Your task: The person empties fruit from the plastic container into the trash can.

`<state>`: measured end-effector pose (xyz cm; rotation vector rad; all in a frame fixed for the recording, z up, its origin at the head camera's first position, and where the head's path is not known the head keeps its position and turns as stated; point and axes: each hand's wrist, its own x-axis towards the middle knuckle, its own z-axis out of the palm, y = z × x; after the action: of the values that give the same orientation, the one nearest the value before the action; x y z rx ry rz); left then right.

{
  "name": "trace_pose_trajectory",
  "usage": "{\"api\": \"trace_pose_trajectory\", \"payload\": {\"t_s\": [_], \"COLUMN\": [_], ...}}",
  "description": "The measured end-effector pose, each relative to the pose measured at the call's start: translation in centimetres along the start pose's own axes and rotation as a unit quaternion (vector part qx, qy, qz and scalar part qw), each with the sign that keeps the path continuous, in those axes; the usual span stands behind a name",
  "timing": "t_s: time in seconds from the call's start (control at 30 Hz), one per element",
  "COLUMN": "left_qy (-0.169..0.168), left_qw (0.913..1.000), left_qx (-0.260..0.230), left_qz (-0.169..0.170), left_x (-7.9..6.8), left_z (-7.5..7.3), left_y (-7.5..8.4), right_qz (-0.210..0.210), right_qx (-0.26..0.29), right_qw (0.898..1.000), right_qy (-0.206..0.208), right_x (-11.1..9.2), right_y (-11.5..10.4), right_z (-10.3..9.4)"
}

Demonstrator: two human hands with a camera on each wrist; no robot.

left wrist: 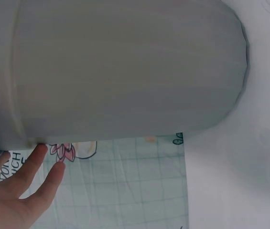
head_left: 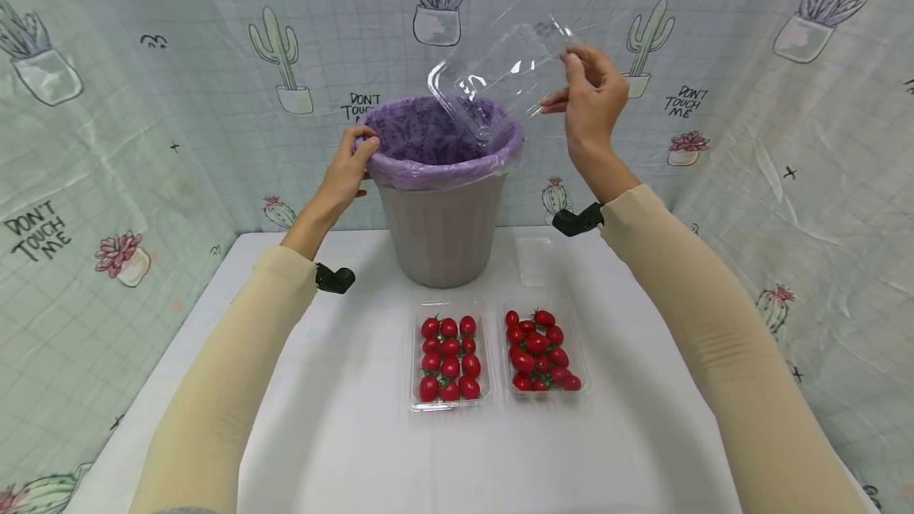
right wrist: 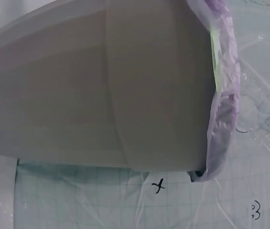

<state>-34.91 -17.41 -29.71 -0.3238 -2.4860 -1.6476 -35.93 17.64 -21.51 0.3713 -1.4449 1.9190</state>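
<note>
In the head view, my left hand [head_left: 348, 166] grips the left rim of a grey trash bin [head_left: 444, 232], thumb at the top and fingers down its outer side. A purple bag [head_left: 439, 173] lines the bin and folds over its rim. My right hand [head_left: 594, 100] pinches one side of a clear plastic box [head_left: 493, 74], held tilted above the bin. The box's lower corner overlaps the bin's mouth in this view. The left wrist view shows fingers [left wrist: 49, 183] spread against the bin wall. Only the box's edge [right wrist: 264, 109] shows in the right wrist view; the hand is out of sight there.
Two clear boxes of red cherry tomatoes, the left one [head_left: 451, 405] in neat rows and the right one [head_left: 548, 393] loosely piled, stand on the white table [head_left: 343, 435] before the bin. A flat clear plastic piece [head_left: 535, 262] lies behind them. Patterned curtains [head_left: 193, 93] enclose the table.
</note>
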Motion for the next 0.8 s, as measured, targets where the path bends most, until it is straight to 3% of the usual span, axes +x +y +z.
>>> {"api": "trace_pose_trajectory", "payload": {"t_s": [0.23,0.8], "left_qy": [0.000,0.004], "left_qw": [1.0000,1.0000], "left_qx": [0.002,0.001], "left_qz": [0.005,0.000], "left_x": [0.1,0.1], "left_z": [0.0,0.0], "left_y": [0.0,-0.1], "right_qz": [0.032,0.032], "right_qx": [0.045,0.074], "right_qw": [0.998,0.996], "right_qy": [0.010,0.034], "right_x": [-0.6,-2.0], "right_y": [-0.9,-1.8], "right_z": [-2.1,-7.2]}}
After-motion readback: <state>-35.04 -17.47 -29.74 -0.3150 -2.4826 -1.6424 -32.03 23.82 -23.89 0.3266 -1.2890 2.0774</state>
